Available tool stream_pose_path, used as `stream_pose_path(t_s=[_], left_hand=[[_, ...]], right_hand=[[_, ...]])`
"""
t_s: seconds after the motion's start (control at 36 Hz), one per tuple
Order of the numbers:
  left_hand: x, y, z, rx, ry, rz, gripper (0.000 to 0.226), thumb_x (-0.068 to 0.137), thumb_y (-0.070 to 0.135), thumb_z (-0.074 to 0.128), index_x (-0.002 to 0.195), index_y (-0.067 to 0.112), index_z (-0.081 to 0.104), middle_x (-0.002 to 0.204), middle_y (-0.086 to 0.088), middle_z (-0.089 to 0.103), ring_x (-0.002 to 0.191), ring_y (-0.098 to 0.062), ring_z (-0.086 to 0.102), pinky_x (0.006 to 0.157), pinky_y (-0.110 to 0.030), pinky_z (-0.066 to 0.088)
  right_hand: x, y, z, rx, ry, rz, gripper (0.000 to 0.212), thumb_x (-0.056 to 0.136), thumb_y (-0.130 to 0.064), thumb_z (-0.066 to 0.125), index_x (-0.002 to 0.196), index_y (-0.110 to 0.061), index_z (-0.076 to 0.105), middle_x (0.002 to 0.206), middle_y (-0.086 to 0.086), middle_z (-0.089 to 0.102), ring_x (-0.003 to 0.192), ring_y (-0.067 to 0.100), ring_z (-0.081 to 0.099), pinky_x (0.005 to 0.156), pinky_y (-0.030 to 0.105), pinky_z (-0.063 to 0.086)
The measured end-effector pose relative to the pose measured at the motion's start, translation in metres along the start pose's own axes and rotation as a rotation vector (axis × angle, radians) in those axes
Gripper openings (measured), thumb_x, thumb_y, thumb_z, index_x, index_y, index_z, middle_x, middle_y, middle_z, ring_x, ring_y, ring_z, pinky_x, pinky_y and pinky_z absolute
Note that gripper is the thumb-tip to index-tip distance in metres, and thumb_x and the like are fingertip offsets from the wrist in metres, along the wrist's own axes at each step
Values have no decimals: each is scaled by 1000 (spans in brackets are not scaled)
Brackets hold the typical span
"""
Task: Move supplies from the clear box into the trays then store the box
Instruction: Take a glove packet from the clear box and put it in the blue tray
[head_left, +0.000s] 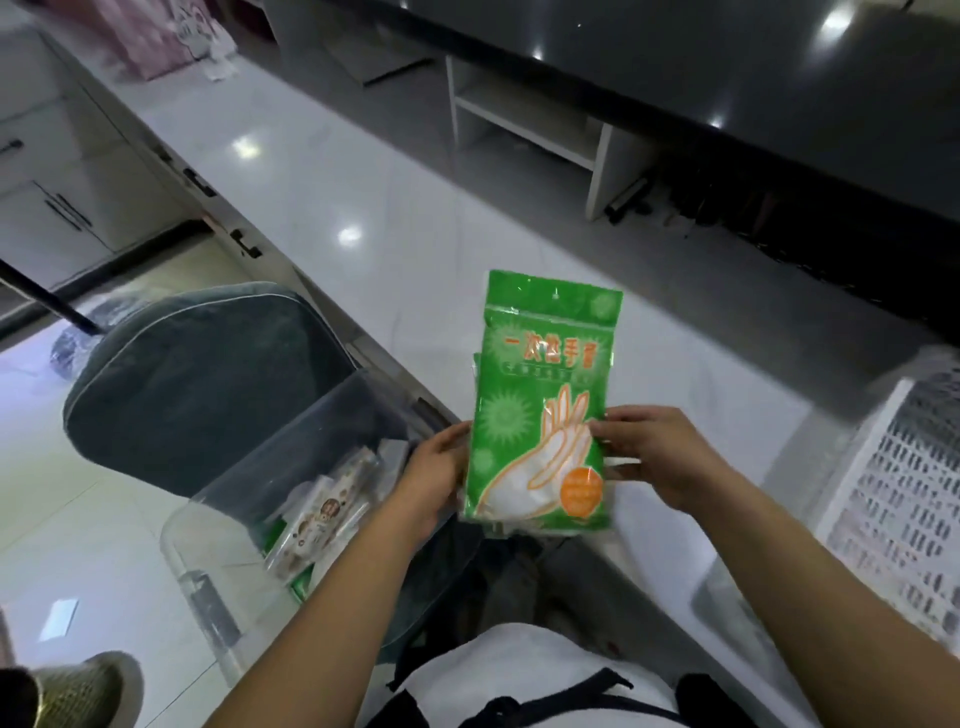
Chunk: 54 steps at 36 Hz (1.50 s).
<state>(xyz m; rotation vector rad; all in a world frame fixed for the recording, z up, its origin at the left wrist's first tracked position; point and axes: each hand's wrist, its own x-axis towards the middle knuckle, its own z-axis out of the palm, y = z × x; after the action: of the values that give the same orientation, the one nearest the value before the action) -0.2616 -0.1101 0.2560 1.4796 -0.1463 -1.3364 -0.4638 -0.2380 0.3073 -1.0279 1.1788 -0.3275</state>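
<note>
A stack of green packets of disposable gloves (545, 374) is held upright over the white counter (363, 197). My left hand (441, 467) grips its lower left edge. My right hand (654, 452) pinches its lower right edge, thumb on the front. The clear box (218, 545) sits on a grey padded chair (208, 374) at my lower left; it holds several wrapped packets (322, 514) and something green low inside. A white perforated tray (893, 509) stands on the counter at the right edge.
A dark raised counter ledge (727, 67) runs along the back, with a white open shelf unit (530, 124) under it. White cabinets with black handles (67, 208) stand at left. A shoe (83, 691) shows at bottom left on the tiled floor.
</note>
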Motion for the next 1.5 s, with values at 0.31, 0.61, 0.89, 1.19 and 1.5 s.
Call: stream_pose_path(t_s=[0.31,0.61,0.89,1.19,1.5], left_hand=[[-14,-6,1,18,-31,12,39,98,10,58,137,14,53,123,-17,68,84,-21,65,66,-30,51],[-15,-3,5,-4,-37,-19,40,90,-4,63,126,12,59,115,-14,71,78,-17,72,65,-30,60],[-8,-1,-6,-22,-127,-76,47,81,-13,67,118,15,59,92,-8,78,73,-19,74,57,-28,58],[-6,1,-23,-25,-440,-36,73,67,-4,81,131,24,59,122,-15,70,106,-32,70,78,-40,61],[-8,12,23,136,-821,-131,72,71,-6,79,134,22,58,115,-19,69,102,-32,70,74,-38,61]], right_hand=[[40,32,1,-244,116,5,9,85,0,71,93,-4,72,66,10,72,48,17,67,44,28,55],[49,36,3,-290,110,-16,17,86,-7,72,103,-3,71,86,15,74,71,31,73,64,45,62],[26,27,-2,-106,27,14,55,78,-3,80,128,-11,59,105,16,69,88,32,71,67,44,63],[-32,40,-6,108,-45,75,39,81,-14,76,119,-17,65,104,11,77,95,28,75,76,40,59],[-139,44,-11,205,303,-21,38,70,-16,79,108,-17,76,105,15,76,88,30,74,67,37,60]])
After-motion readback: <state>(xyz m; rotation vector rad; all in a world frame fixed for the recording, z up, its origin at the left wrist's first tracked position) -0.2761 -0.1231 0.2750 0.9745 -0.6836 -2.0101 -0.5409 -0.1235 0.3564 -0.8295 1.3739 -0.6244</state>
